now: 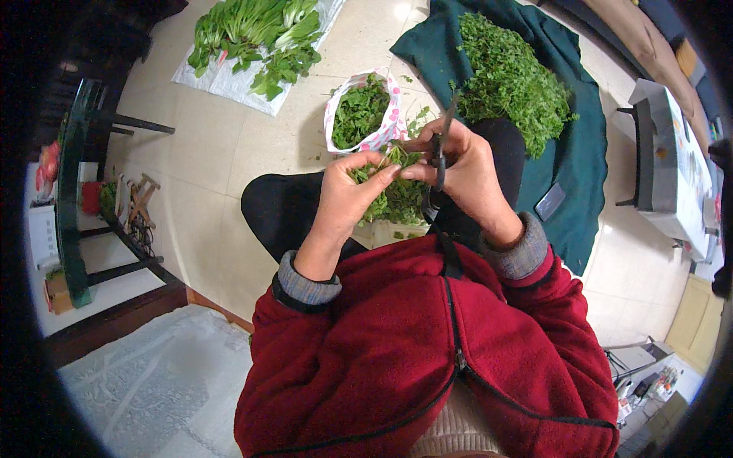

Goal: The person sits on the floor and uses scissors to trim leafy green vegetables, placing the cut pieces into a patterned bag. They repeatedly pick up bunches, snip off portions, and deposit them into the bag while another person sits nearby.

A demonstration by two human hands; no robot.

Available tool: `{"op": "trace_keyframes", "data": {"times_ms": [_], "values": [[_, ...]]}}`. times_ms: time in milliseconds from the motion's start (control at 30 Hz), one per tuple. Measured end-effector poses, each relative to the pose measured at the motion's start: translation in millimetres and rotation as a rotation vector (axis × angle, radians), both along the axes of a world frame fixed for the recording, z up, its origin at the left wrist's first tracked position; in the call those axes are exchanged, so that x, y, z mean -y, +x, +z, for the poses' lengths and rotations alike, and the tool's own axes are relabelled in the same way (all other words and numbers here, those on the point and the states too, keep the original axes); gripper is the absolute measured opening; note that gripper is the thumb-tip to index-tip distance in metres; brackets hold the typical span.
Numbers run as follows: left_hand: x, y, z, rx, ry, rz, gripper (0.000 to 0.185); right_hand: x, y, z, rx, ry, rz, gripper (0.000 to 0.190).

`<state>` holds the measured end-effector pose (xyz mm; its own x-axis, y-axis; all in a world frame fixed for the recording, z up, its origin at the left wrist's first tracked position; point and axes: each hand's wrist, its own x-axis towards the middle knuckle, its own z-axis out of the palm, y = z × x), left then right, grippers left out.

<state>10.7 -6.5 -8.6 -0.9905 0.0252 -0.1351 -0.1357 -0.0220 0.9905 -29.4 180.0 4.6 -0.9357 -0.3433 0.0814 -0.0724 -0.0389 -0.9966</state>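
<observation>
My left hand [350,189] is closed on a small bunch of leafy green herbs [394,153], its thumb and fingers near the stems. Touching the same stems are the thumb and fingertips of my right hand [458,160], which also holds dark-handled scissors [441,166], blades pointing away from me. Below my hands, between my knees, more cut greens [409,200] lie in a pale container [395,233], partly hidden. Just beyond my hands stands a white plastic bag with pink dots [394,94], filled with leafy greens [359,111].
A large heap of green herbs [509,80] lies on a dark green cloth [572,172] at the right, with a phone-like flat object [550,201]. Bok choy-like greens [252,34] rest on a white sheet [200,83]. A glass-topped table [74,200] stands left, a covered table [667,166] right.
</observation>
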Motion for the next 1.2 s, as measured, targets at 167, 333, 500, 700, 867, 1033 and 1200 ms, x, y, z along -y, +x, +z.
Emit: {"op": "trace_keyframes", "data": {"times_ms": [167,333,500,700,867,1033,1200], "values": [[-1,-1,0,-0.116,-0.263,-0.041,0.012,2,-1,-3,-0.01,0.045,-0.095,0.027],[10,0,5,-0.055,-0.276,-0.109,0.01,-7,-3,-6,0.014,0.074,-0.043,0.025],[23,-1,9,-0.022,-0.176,-0.112,0.01,-22,-9,-2,0.055,-0.064,-0.117,0.025],[25,0,15,0.178,0.167,-0.083,0.012,-24,-14,1,-0.025,0.231,0.038,0.027],[13,1,15,0.198,0.215,-0.224,0.013,-10,-10,5,0.049,-0.064,0.044,0.029],[15,3,6,0.13,0.037,-0.296,0.018,-13,-14,11,0.119,-0.124,-0.123,0.028],[28,1,-1,-0.048,-0.728,-0.38,0.019,-25,-21,18,0.174,-0.299,-0.241,0.028]]}}
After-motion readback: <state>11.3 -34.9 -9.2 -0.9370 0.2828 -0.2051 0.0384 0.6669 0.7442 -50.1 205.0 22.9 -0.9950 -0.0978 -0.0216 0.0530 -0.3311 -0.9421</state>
